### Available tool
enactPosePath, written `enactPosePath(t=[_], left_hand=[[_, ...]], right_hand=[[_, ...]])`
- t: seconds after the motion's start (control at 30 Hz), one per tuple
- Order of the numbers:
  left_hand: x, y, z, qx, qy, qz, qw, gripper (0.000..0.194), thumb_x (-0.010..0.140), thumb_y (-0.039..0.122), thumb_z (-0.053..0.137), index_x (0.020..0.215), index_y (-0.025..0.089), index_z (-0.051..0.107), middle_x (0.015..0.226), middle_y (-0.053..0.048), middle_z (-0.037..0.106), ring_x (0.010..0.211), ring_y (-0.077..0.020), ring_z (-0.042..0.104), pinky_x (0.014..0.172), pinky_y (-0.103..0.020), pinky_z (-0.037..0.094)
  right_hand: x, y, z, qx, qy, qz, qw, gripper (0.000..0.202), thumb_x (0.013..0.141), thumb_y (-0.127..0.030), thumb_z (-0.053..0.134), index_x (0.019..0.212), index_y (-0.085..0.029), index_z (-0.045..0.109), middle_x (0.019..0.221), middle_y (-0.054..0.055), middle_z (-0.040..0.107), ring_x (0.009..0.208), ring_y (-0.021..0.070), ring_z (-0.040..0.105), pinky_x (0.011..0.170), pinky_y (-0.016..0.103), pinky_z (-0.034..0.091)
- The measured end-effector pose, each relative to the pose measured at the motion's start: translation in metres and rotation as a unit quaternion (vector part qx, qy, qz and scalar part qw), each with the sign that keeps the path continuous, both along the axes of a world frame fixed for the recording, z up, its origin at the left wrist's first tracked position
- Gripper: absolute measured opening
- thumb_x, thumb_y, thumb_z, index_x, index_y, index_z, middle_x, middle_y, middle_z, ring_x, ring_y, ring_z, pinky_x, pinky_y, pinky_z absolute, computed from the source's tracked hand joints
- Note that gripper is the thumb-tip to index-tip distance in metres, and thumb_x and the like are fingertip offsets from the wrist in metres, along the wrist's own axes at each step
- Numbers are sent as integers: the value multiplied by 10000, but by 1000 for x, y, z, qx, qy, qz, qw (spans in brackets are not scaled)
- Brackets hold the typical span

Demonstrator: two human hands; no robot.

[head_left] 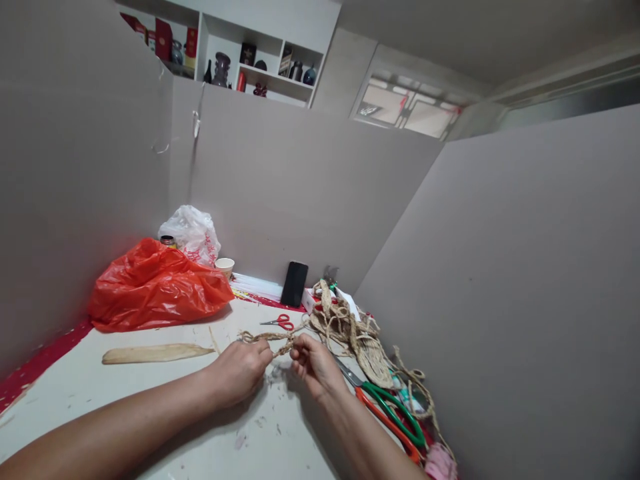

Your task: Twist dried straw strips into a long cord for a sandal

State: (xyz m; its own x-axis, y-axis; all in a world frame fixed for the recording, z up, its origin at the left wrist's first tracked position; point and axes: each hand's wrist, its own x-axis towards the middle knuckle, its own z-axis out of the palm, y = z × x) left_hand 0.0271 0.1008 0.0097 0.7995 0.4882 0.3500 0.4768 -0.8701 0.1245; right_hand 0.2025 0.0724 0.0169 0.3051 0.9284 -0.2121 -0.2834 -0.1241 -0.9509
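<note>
Between my two hands runs a short length of tan braided straw cord point(283, 348), held over the white board. My left hand point(245, 367) is closed on its near end, knuckles up. The fingertips of my right hand point(313, 363) pinch the other side of it. A loop of the cord sticks out beyond my left fingers. Just behind lies a small pair of red-handled scissors point(284, 322). Large scissors with green and orange handles point(395, 410) lie beside my right forearm, their blades partly hidden by it.
A heap of braided straw cord point(355, 333) lies at the right. A phone point(295, 283) leans on the back partition. At the left are a red plastic bag point(160, 287), a white plastic bag point(193, 233), a paper cup point(225, 267) and a flat pale husk strip point(155, 353). Grey partitions enclose the table.
</note>
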Motion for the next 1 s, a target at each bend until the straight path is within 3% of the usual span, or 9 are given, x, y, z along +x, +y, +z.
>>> enactPosePath(t=[0.13, 0.27, 0.37, 0.5, 0.7, 0.87, 1.0], left_hand=[[-2, 2, 2, 66, -23, -41, 997, 150, 807, 101, 443, 841, 142, 584, 952, -94, 618, 865, -205, 568, 748, -326, 450], [-1, -5, 6, 140, -60, -154, 976, 188, 819, 125, 469, 948, 151, 603, 1285, -129, 507, 1216, -258, 419, 1013, -440, 350], [3, -11, 7, 115, -85, -187, 972, 218, 830, 110, 448, 992, 158, 586, 1343, -127, 460, 1278, -229, 364, 1033, -413, 360], [6, -13, 8, 62, -97, -209, 971, 238, 818, 85, 440, 1015, 147, 557, 1291, -156, 478, 1219, -226, 416, 972, -393, 419], [8, -10, 13, -104, -146, -134, 975, 188, 851, 109, 386, 875, 146, 569, 987, -103, 542, 902, -159, 509, 805, -283, 459], [13, -13, 19, -252, -236, -112, 932, 211, 870, 165, 392, 761, 148, 571, 987, -74, 532, 954, -154, 502, 870, -276, 413], [14, -9, 13, -376, -276, -90, 880, 218, 859, 254, 458, 705, 144, 566, 934, -54, 567, 883, -154, 523, 821, -274, 411]], right_hand=[[5, 4, 2, 6, -59, 22, 998, 59, 557, -190, 512, 546, -185, 454, 442, -75, 417, 400, 63, 425, 348, 143, 310], [13, 0, 7, -31, -100, 136, 985, 17, 532, -155, 530, 522, -163, 520, 393, -58, 455, 342, 89, 441, 318, 177, 307], [20, -6, 12, -39, -98, 196, 975, 23, 555, -185, 544, 555, -162, 540, 411, -67, 447, 359, 94, 469, 327, 174, 318], [26, -11, 15, -30, -80, 239, 967, 28, 552, -171, 562, 567, -155, 545, 430, -62, 458, 376, 94, 484, 338, 171, 317], [23, -6, 14, 42, -41, 114, 992, 72, 587, -188, 587, 601, -167, 520, 443, -76, 454, 385, 53, 408, 356, 151, 281], [21, 2, 20, 75, -10, 30, 997, 117, 565, -206, 636, 606, -152, 541, 469, -60, 481, 405, 45, 397, 369, 143, 294], [25, 11, 25, 93, 14, -19, 995, 180, 550, -251, 680, 626, -164, 542, 491, -65, 474, 428, 50, 416, 389, 146, 338]])
